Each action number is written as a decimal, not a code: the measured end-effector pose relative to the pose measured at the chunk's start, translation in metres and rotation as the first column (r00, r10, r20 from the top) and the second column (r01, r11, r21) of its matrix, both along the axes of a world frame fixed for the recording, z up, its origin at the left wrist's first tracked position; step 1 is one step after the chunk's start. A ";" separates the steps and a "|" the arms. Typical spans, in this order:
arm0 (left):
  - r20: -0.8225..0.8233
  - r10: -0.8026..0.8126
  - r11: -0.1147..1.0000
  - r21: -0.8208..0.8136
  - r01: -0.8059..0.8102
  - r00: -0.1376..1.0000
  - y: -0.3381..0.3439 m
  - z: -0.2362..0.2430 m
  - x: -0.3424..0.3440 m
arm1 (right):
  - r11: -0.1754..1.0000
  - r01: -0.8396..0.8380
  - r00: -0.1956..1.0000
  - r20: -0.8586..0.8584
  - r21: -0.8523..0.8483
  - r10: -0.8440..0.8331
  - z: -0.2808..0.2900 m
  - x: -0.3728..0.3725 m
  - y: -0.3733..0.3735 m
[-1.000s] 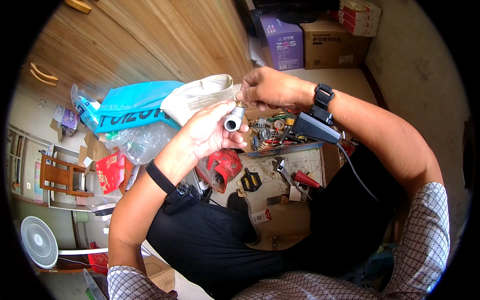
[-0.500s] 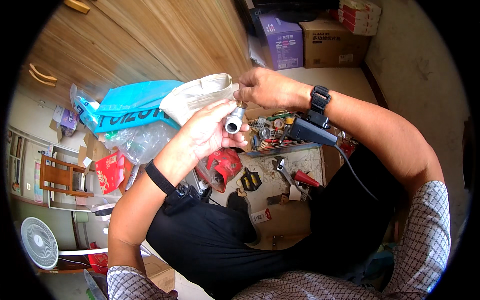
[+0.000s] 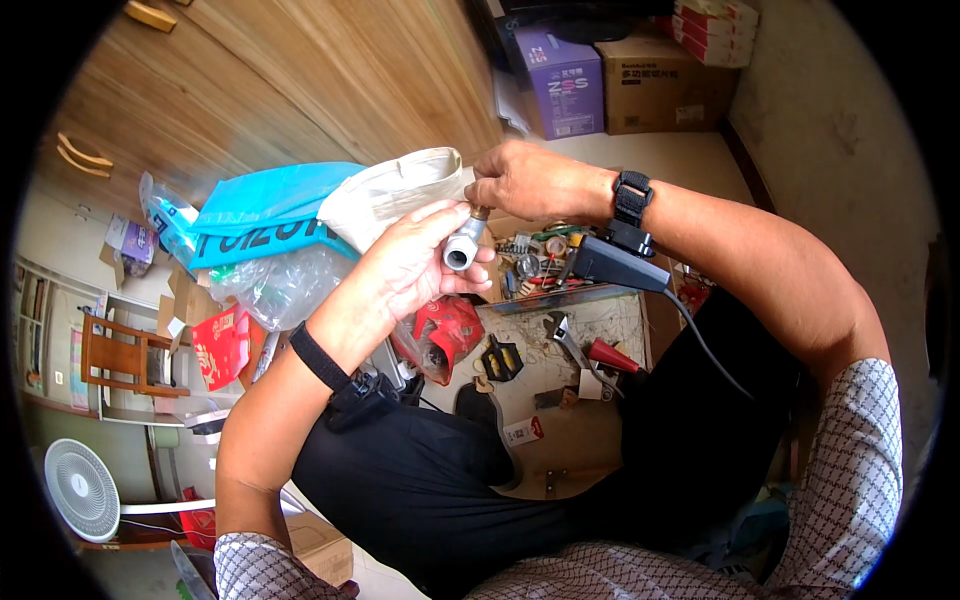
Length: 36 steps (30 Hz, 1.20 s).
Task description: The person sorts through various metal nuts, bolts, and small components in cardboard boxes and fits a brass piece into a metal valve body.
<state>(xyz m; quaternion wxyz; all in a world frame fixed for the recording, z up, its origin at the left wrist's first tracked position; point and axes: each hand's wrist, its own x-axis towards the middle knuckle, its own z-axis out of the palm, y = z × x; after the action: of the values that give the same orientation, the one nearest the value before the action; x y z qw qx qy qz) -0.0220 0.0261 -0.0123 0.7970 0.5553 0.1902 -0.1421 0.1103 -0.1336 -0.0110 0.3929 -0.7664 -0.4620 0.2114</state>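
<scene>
My left hand (image 3: 408,262) holds a silver metal valve body (image 3: 464,246), its round opening turned toward me. A brass-coloured piece (image 3: 480,212) sits at the upper end of the valve. On that brass end the fingers of my right hand (image 3: 530,180) are pinched, covering most of it. Just behind my left hand stands a cream cloth bag (image 3: 390,190) with its mouth gaping. Below both hands, an adjustable wrench (image 3: 568,340) lies on the worn board.
A box of tools and small parts (image 3: 535,262) stands beyond my knees. Near it are a red plastic bag (image 3: 450,335), a black-and-yellow tool (image 3: 501,358) and a red cone-shaped thing (image 3: 612,354). A blue bag (image 3: 270,205) and clear plastic (image 3: 285,285) lie left; wooden cabinet doors (image 3: 300,70) rise behind.
The valve has tilted slightly and shifted a little left. My right hand has moved slightly left, its fingers still on the brass end.
</scene>
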 end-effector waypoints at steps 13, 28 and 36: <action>-0.079 -0.043 0.991 0.125 0.053 0.996 -0.003 -0.002 -0.001 | 0.998 0.041 0.885 -0.462 -0.038 -0.054 -0.014 0.003 0.001; -0.175 -0.056 0.997 0.041 0.064 0.983 0.018 -0.014 -0.021 | 0.990 -0.096 0.929 -0.367 -0.104 0.052 -0.028 -0.008 0.025; -0.186 0.012 1.000 0.011 -0.010 0.983 0.027 -0.017 -0.031 | 0.987 -0.149 0.913 -0.392 -0.060 0.114 -0.039 -0.009 0.051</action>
<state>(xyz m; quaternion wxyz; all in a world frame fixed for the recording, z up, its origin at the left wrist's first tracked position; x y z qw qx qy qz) -0.0527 0.0532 -0.0298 0.7739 0.5425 0.2673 -0.1880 0.1010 -0.0831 -0.0499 0.4270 -0.6934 -0.4159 0.4049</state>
